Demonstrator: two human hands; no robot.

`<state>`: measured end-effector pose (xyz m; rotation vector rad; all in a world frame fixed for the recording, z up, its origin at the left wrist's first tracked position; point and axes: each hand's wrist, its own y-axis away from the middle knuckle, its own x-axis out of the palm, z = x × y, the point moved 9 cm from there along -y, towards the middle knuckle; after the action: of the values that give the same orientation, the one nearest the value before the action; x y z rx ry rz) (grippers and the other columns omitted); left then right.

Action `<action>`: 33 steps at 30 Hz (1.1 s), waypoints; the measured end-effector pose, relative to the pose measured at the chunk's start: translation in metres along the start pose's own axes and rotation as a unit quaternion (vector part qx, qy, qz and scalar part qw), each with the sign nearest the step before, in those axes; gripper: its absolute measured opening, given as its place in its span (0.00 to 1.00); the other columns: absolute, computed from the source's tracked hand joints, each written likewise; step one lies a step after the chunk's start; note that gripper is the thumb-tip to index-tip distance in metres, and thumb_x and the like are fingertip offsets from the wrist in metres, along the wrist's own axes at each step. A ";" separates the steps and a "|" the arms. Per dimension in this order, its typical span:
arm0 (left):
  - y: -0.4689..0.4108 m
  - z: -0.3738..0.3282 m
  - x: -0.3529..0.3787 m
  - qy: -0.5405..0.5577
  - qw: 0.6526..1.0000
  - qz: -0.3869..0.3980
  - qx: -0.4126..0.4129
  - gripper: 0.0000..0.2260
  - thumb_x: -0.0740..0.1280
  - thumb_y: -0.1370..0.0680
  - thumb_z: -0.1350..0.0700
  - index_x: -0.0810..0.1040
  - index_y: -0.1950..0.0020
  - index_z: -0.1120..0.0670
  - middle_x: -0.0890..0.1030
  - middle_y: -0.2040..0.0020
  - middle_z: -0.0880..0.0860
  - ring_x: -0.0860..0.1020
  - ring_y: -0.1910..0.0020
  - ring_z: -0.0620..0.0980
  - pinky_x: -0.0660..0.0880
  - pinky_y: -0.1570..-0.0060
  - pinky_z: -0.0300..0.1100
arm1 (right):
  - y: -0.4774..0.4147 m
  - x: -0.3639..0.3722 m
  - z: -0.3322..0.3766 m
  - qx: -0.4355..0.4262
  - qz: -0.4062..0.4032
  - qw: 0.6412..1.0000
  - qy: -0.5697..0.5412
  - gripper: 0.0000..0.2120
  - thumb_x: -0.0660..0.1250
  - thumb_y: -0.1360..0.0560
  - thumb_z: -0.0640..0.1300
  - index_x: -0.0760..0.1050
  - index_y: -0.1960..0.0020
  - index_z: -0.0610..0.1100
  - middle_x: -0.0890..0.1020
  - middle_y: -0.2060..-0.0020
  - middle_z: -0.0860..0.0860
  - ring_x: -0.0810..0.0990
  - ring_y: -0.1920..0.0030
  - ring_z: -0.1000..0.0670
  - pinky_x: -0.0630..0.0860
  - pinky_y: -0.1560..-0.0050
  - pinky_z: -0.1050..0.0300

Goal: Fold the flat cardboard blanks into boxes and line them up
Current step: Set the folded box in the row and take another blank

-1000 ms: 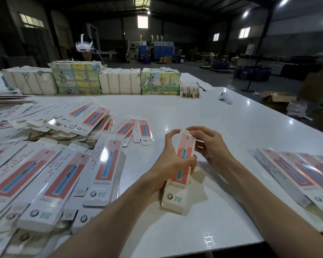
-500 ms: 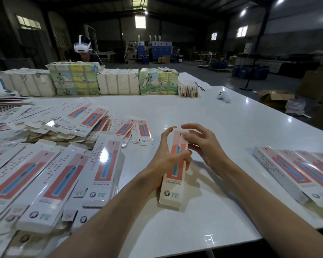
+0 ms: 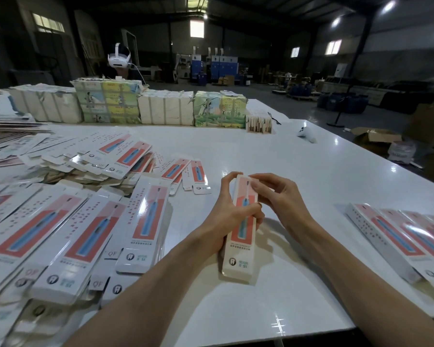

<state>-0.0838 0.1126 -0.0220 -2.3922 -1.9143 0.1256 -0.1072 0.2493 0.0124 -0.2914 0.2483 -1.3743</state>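
A long white box (image 3: 241, 249) with a red panel and a blue toothbrush picture stands tilted in the middle of the white table (image 3: 311, 176), its near end resting on the tabletop. My left hand (image 3: 232, 214) grips the box around its middle, thumb across the front. My right hand (image 3: 276, 196) curls over the box's far end, fingers pressing at the top flap. A heap of flat blanks (image 3: 90, 221) of the same print covers the left side. Folded boxes (image 3: 401, 236) lie side by side in a row at the right edge.
Bundled stacks of printed cartons (image 3: 140, 106) line the far side of the table, with a small bundle of card pieces (image 3: 259, 123) beside them. A white controller (image 3: 306, 134) lies far right. A person wearing a white headset (image 3: 119, 58) sits behind the stacks.
The box has stayed upright in my left hand's grip. My right hand's fingers have closed further over the top end, and the flap seen sticking out a second ago no longer shows.
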 end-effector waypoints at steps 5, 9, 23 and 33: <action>-0.004 0.007 0.000 0.074 0.996 -0.022 -0.043 0.36 0.78 0.26 0.44 0.63 0.24 0.38 0.83 0.44 0.54 0.88 0.52 0.52 0.85 0.56 0.45 | 0.003 0.002 0.002 -0.011 -0.020 0.995 0.095 0.18 0.71 0.20 0.56 0.78 0.31 0.55 0.84 0.40 0.54 0.86 0.43 0.52 0.84 0.46 0.57; -0.006 0.002 0.000 0.230 0.971 -0.038 -0.058 0.11 0.70 0.21 0.41 0.88 0.54 0.45 0.87 0.56 0.55 0.88 0.54 0.55 0.84 0.49 0.54 | 0.007 0.018 0.014 -0.106 0.007 0.943 0.317 0.15 0.66 0.17 0.56 0.78 0.33 0.54 0.77 0.41 0.54 0.80 0.44 0.56 0.76 0.47 0.66; 0.001 -0.004 0.019 -0.071 0.995 0.053 0.036 0.14 0.63 0.14 0.45 0.83 0.34 0.48 0.87 0.45 0.46 0.85 0.45 0.45 0.81 0.40 0.45 | 0.037 -0.028 0.043 -0.049 -0.048 0.889 0.452 0.24 0.75 0.22 0.56 0.75 0.29 0.52 0.78 0.43 0.53 0.79 0.44 0.53 0.81 0.46 0.59; 0.016 -0.002 0.039 -0.298 0.944 0.103 0.099 0.08 0.68 0.17 0.51 0.86 0.47 0.39 0.82 0.51 0.43 0.80 0.53 0.40 0.75 0.50 0.34 | 0.098 -0.154 0.036 0.118 -0.120 0.639 0.750 0.16 0.61 0.15 0.53 0.70 0.30 0.48 0.74 0.35 0.49 0.73 0.37 0.49 0.70 0.29 0.49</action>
<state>-0.0599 0.1476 -0.0226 -2.5924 -1.7041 1.1134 -0.0319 0.4194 0.0124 1.2057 1.4329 -1.5826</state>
